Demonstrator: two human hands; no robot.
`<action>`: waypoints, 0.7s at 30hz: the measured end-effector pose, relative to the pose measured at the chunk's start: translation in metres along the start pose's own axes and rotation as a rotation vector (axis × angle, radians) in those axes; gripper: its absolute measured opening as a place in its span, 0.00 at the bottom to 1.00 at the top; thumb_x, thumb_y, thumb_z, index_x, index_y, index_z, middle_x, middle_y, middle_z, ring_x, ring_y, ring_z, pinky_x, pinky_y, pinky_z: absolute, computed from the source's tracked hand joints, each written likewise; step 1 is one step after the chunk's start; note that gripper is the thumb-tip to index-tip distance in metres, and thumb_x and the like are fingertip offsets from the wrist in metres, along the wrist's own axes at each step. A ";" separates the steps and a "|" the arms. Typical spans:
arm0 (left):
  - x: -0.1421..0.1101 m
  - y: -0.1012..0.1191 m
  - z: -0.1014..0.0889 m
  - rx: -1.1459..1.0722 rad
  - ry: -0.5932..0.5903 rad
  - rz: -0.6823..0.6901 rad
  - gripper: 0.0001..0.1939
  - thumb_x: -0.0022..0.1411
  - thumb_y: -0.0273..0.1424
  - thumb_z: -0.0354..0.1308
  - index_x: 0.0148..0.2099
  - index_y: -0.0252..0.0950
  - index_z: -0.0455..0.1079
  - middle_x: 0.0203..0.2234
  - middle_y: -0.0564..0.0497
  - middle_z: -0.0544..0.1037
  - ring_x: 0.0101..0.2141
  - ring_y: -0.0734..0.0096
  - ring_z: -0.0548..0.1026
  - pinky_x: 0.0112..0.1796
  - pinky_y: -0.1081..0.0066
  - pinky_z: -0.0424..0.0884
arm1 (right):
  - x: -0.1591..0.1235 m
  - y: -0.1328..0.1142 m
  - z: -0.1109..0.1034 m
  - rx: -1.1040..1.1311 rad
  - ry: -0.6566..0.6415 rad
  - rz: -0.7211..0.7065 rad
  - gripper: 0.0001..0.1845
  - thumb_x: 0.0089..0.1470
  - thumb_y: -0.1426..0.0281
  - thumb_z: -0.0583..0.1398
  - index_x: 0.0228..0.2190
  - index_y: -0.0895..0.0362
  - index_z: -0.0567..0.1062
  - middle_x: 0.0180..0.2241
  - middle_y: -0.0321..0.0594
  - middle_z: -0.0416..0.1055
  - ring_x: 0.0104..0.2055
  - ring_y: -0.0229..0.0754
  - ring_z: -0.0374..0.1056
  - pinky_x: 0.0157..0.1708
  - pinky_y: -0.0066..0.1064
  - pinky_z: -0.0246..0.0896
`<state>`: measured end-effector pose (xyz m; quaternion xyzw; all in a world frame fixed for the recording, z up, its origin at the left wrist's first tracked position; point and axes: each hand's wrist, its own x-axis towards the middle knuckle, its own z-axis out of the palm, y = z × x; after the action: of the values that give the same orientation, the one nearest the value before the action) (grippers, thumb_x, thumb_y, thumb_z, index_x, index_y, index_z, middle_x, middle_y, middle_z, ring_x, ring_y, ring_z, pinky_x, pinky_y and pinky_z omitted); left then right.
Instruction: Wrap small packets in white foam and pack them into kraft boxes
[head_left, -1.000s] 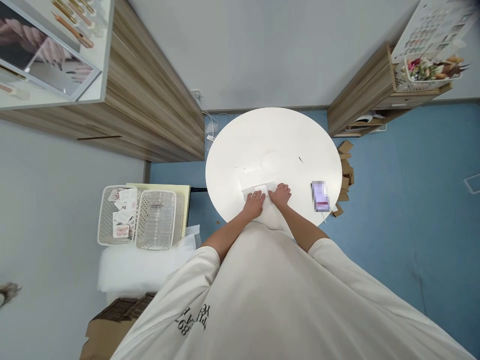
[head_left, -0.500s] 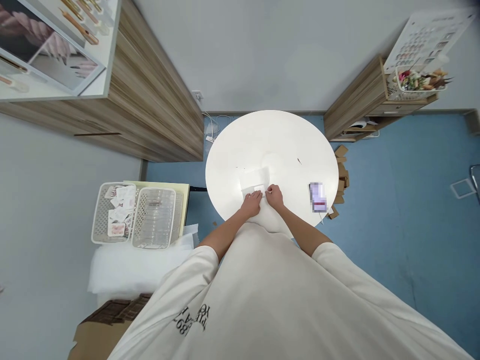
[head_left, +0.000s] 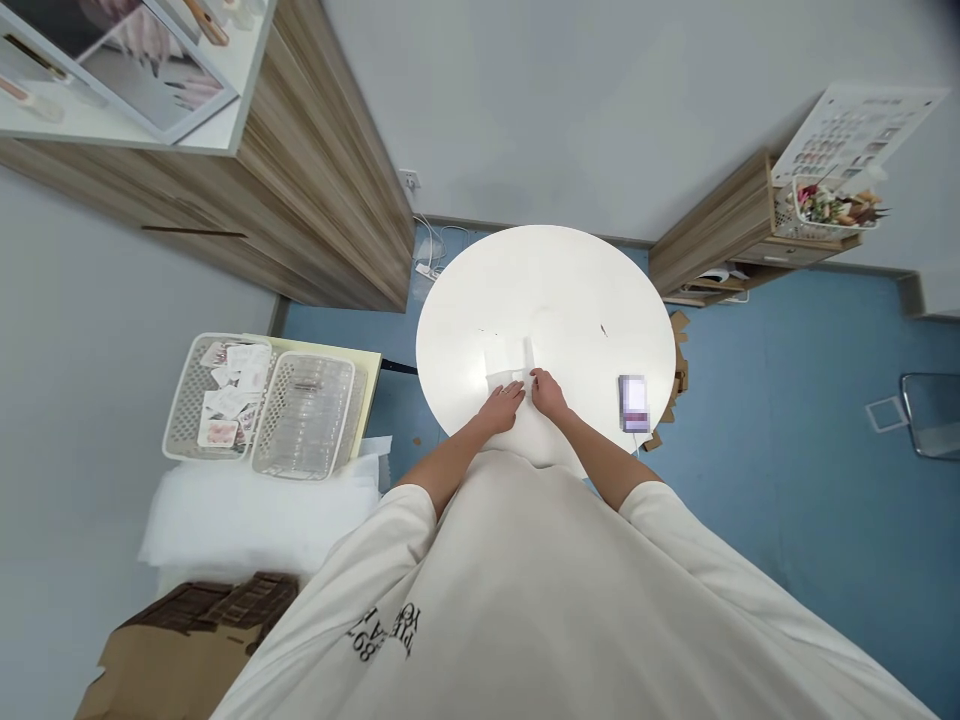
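Note:
I stand at a round white table (head_left: 555,280). A thin white sheet or packet (head_left: 507,357) lies on it near the front edge. My left hand (head_left: 501,408) rests flat on the sheet's near edge with fingers stretched out. My right hand (head_left: 549,393) sits just to the right of it, fingers curled and pinching the sheet's near right corner. The two hands almost touch. What exactly the white piece is I cannot make out against the bright tabletop.
A phone (head_left: 634,402) lies at the table's right edge. Two white mesh baskets (head_left: 262,405) sit on a yellow surface to the left, above white foam (head_left: 255,520) and a cardboard box (head_left: 180,650). Wooden cabinets (head_left: 315,180) stand left and right. Cardboard scraps (head_left: 679,350) lie on the blue floor.
My right hand has gone from lying spread on the sheet to pinching its corner, moving slightly left. The view shifted as my head moved.

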<state>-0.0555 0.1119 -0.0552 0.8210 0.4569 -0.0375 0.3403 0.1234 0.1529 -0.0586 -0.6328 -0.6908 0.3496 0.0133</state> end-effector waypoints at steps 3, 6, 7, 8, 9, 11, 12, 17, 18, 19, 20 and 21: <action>-0.006 0.000 0.003 -0.066 0.101 -0.050 0.33 0.60 0.20 0.50 0.68 0.35 0.60 0.70 0.40 0.57 0.70 0.59 0.54 0.67 0.54 0.51 | -0.002 -0.004 -0.002 -0.091 -0.066 -0.015 0.25 0.62 0.76 0.51 0.59 0.55 0.65 0.54 0.47 0.64 0.45 0.44 0.68 0.46 0.32 0.62; -0.014 -0.002 0.008 -0.137 0.236 -0.234 0.30 0.62 0.22 0.50 0.66 0.36 0.62 0.68 0.40 0.60 0.67 0.55 0.59 0.64 0.54 0.58 | -0.003 -0.007 0.000 -0.159 -0.066 -0.003 0.26 0.62 0.76 0.52 0.60 0.54 0.64 0.54 0.46 0.64 0.47 0.45 0.67 0.45 0.32 0.62; -0.016 -0.004 0.010 -0.168 0.279 -0.312 0.29 0.63 0.23 0.50 0.66 0.36 0.62 0.68 0.40 0.61 0.66 0.54 0.61 0.63 0.54 0.60 | -0.003 -0.007 0.001 -0.172 -0.060 0.001 0.26 0.62 0.77 0.52 0.61 0.54 0.64 0.53 0.46 0.64 0.47 0.45 0.67 0.45 0.32 0.62; -0.018 -0.006 0.012 -0.207 0.316 -0.389 0.28 0.64 0.24 0.51 0.66 0.36 0.62 0.67 0.40 0.61 0.64 0.53 0.63 0.61 0.54 0.62 | -0.002 -0.008 0.002 -0.180 -0.058 0.004 0.26 0.62 0.77 0.52 0.61 0.53 0.64 0.53 0.47 0.64 0.47 0.46 0.67 0.45 0.33 0.62; -0.018 -0.009 0.014 -0.254 0.346 -0.461 0.27 0.65 0.25 0.51 0.66 0.37 0.61 0.66 0.39 0.62 0.63 0.52 0.64 0.60 0.54 0.63 | -0.002 -0.008 0.002 -0.187 -0.060 0.005 0.26 0.62 0.76 0.52 0.61 0.53 0.64 0.53 0.47 0.64 0.47 0.47 0.67 0.44 0.33 0.62; -0.015 -0.013 0.015 -0.366 0.391 -0.596 0.27 0.66 0.29 0.53 0.66 0.37 0.59 0.64 0.38 0.64 0.61 0.52 0.66 0.59 0.55 0.65 | 0.000 -0.008 0.002 -0.197 -0.075 0.004 0.26 0.62 0.76 0.53 0.61 0.53 0.64 0.53 0.49 0.64 0.46 0.48 0.68 0.43 0.34 0.62; -0.011 -0.014 0.014 -0.432 0.410 -0.660 0.27 0.66 0.31 0.54 0.66 0.37 0.58 0.63 0.38 0.65 0.61 0.52 0.67 0.58 0.56 0.66 | 0.001 -0.008 0.002 -0.203 -0.083 0.004 0.26 0.63 0.76 0.53 0.61 0.54 0.64 0.53 0.49 0.64 0.45 0.48 0.68 0.42 0.34 0.62; 0.017 -0.021 0.006 -0.752 0.431 -0.956 0.30 0.63 0.38 0.60 0.63 0.37 0.55 0.59 0.35 0.68 0.55 0.53 0.73 0.49 0.59 0.71 | 0.003 -0.011 0.000 -0.238 -0.093 0.016 0.26 0.63 0.76 0.52 0.61 0.54 0.64 0.52 0.50 0.64 0.45 0.49 0.69 0.41 0.35 0.61; 0.022 -0.022 0.004 -0.790 0.421 -1.002 0.31 0.62 0.39 0.61 0.62 0.36 0.55 0.58 0.35 0.69 0.54 0.53 0.73 0.48 0.60 0.72 | 0.003 -0.011 -0.001 -0.241 -0.097 0.018 0.26 0.63 0.76 0.53 0.61 0.53 0.64 0.52 0.50 0.64 0.45 0.49 0.69 0.41 0.35 0.61; 0.026 -0.024 0.002 -0.825 0.409 -1.030 0.30 0.61 0.40 0.62 0.61 0.36 0.56 0.56 0.35 0.71 0.53 0.52 0.74 0.46 0.60 0.72 | 0.003 -0.012 -0.001 -0.244 -0.100 0.019 0.26 0.63 0.76 0.52 0.61 0.53 0.63 0.52 0.50 0.64 0.45 0.49 0.69 0.41 0.36 0.62; 0.029 -0.026 0.001 -0.854 0.393 -1.043 0.29 0.61 0.40 0.62 0.59 0.36 0.58 0.54 0.36 0.73 0.51 0.52 0.75 0.44 0.61 0.73 | 0.002 -0.013 -0.002 -0.246 -0.102 0.018 0.26 0.63 0.76 0.52 0.61 0.53 0.63 0.52 0.50 0.64 0.45 0.49 0.69 0.42 0.36 0.62; 0.030 -0.029 -0.001 -0.877 0.370 -1.047 0.27 0.60 0.40 0.63 0.57 0.37 0.60 0.51 0.37 0.74 0.50 0.53 0.76 0.42 0.62 0.73 | 0.002 -0.013 -0.002 -0.249 -0.102 0.017 0.26 0.63 0.76 0.52 0.61 0.53 0.63 0.51 0.49 0.64 0.45 0.49 0.69 0.42 0.36 0.61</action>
<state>-0.0604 0.1442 -0.0811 0.2737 0.8149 0.1313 0.4937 0.1125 0.1564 -0.0516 -0.6167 -0.7233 0.2930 -0.1033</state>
